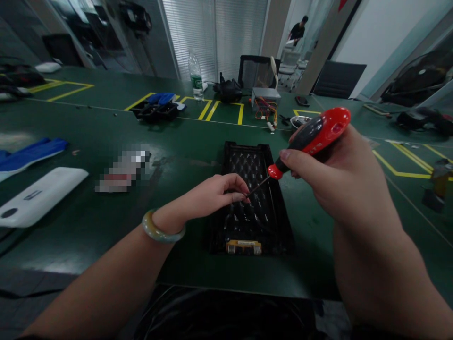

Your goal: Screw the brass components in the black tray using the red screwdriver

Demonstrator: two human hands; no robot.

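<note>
On the tabletop (184, 156), white device (46, 193) at left, left grip (210, 194) over a black panel (244, 222) lying flat, fingertips together at the tip of the screwdriver (311, 134), anything pinched too small to tell, right grip (343, 174) clamped on its red-and-black handle.

Dim light, blurry, stretched outer edges

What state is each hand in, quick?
Left hand: pinched closed at the tip of the red-and-black screwdriver; whether it holds anything cannot be told.
Right hand: closed, holding the screwdriver's handle.
</note>
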